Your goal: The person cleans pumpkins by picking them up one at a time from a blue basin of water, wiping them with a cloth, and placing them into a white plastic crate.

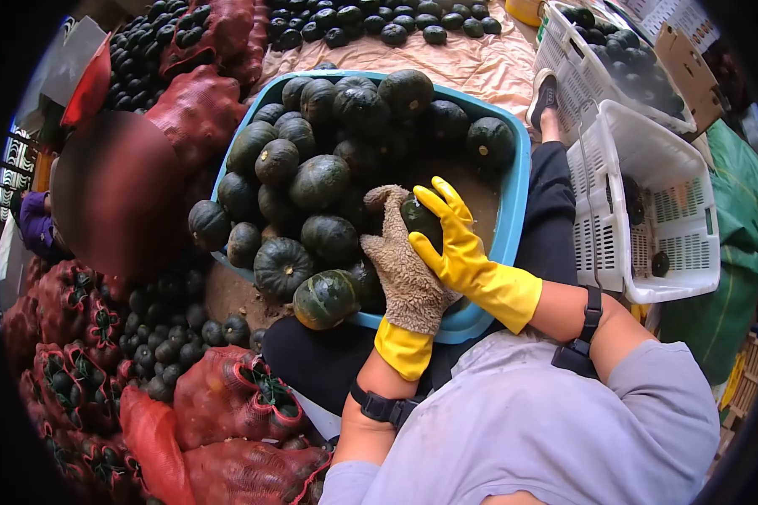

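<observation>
squash (pixel 418 219) between mitted left hand (pixel 402 263), yellow-gloved right hand (pixel 458 246)

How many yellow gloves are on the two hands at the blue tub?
2. One yellow glove is on the right hand; the other is on the left hand. Only that one's cuff shows; the brown fuzzy mitt hides the rest.

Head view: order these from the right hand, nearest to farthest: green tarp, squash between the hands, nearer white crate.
1. Squash: between left hand and right hand.
2. Nearer white crate: right of the blue tub.
3. Green tarp: farther right, beyond the crate.
</observation>
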A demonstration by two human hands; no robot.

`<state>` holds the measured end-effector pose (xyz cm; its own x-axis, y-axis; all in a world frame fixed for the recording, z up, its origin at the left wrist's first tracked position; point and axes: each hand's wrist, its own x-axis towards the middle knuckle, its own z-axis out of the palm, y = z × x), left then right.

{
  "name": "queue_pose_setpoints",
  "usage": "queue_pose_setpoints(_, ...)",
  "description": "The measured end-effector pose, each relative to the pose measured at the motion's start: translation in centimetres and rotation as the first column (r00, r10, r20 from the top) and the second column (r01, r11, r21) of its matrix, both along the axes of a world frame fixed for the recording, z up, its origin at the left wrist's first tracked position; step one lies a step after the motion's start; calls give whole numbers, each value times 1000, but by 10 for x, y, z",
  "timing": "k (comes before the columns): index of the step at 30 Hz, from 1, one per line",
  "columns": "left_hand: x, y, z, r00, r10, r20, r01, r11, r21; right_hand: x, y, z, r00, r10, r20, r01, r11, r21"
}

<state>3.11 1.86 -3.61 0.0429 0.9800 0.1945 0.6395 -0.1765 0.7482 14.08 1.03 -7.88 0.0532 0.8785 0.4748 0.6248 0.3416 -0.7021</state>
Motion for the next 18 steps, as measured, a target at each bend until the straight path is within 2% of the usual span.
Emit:
queue_pose_setpoints(1, -3, -3, -7, 999, -2, -32, 5, 997, 81, 2, 0, -3, 997, 51, -63, -53, 998, -37)
queue_pose_setpoints(2, -10, 2, -13, 989, -17, 145, 11, 999, 41, 3, -2, -8, 969, 85, -234, -121, 982, -145)
queue_pose_setpoints(3, -16, 4, -10, 985, -91, 147, 65, 983, 170, 0, -5, -8, 911, 92, -402, -201, 950, -238)
queue_pose_setpoints(4, -20, 8, -8, 992, -97, 84, 81, 981, 179, -1, -7, -7, 827, 72, -558, -290, 904, -314)
queue_pose_setpoints(5, -24, 12, -7, 995, -102, 20, 96, 977, 188, 7, -11, -2, 661, 35, -749, -409, 854, -321)
queue_pose_setpoints(6, -28, 15, -6, 993, -106, -43, 112, 974, 198, 13, -7, -21, 507, 0, -862, -483, 828, -284)
queue_pose_setpoints(8, -25, 23, -34, 1000, 2, -6, -2, 1000, -30, 30, -11, 8, 163, -210, -964, -660, 703, -265)
queue_pose_setpoints(9, -22, 25, -22, 992, 52, 111, -25, 972, -234, 44, -11, 9, -17, -454, -891, -774, 570, -275)
queue_pose_setpoints(10, -21, 22, -15, 976, -35, 213, 69, 986, -154, 53, -12, 19, -96, -469, -878, -806, 554, -207)
queue_pose_setpoints(12, -26, 5, -5, 898, -222, 379, 230, 973, 24, 87, -9, 32, -133, -327, -936, -809, 581, -88)
queue_pose_setpoints(14, -31, -3, 1, 864, -274, 423, 275, 960, 59, 140, -9, 49, -229, -202, -952, -628, 778, -14)
queue_pose_setpoints(15, -34, -4, 3, 853, -285, 438, 287, 956, 62, 163, -9, 71, -489, -95, -867, -443, 883, 153)
queue_pose_setpoints(16, -35, -1, 3, 855, -270, 442, 278, 959, 49, 185, -9, 94, -701, 77, -709, -216, 924, 314)
queue_pose_setpoints(17, -34, 1, 3, 861, -245, 446, 256, 966, 37, 205, -7, 88, -557, 341, -757, 17, 916, 401)
queue_pose_setpoints(18, -33, 6, 2, 867, -212, 451, 227, 974, 21, 224, 0, 80, -384, 403, -831, 54, 908, 416)
